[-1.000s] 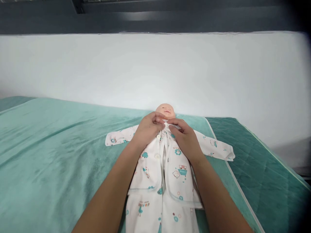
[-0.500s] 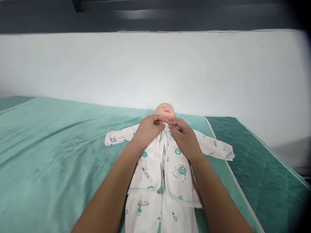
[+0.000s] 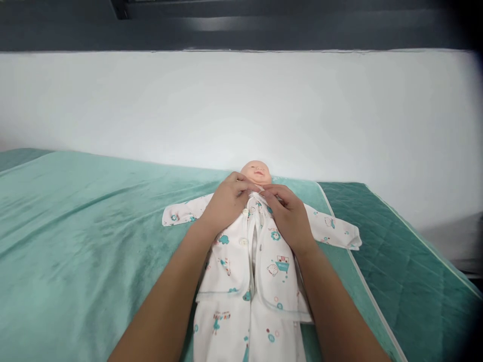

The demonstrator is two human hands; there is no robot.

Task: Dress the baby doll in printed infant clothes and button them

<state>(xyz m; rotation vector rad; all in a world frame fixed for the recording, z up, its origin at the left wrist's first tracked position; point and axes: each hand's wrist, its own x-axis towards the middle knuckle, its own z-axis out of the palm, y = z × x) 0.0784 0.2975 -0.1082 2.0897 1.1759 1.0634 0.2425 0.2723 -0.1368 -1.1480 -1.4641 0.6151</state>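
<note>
A baby doll (image 3: 256,171) lies on its back, dressed in a white printed jacket (image 3: 230,266) and matching trousers (image 3: 222,342). The jacket's front edges hang apart below the chest, with buttons (image 3: 244,242) showing on the left edge. At the collar, my left hand (image 3: 230,200) pinches the neckline from the left. My right hand (image 3: 287,213) pinches the other side of the collar, its fingertips almost meeting those of the left. The top fastening is hidden by the fingers. Both sleeves (image 3: 334,229) stretch out sideways.
Under the doll is a light green blanket (image 3: 94,241). A darker green quilted cover (image 3: 407,261) shows on the right. Behind the bed stands a white wall (image 3: 188,110), with a dark ledge (image 3: 264,27) along its top.
The fingers of my left hand have shifted slightly at the collar, a little away from the jacket's front. My right hand stays almost in place; the doll lies as before.
</note>
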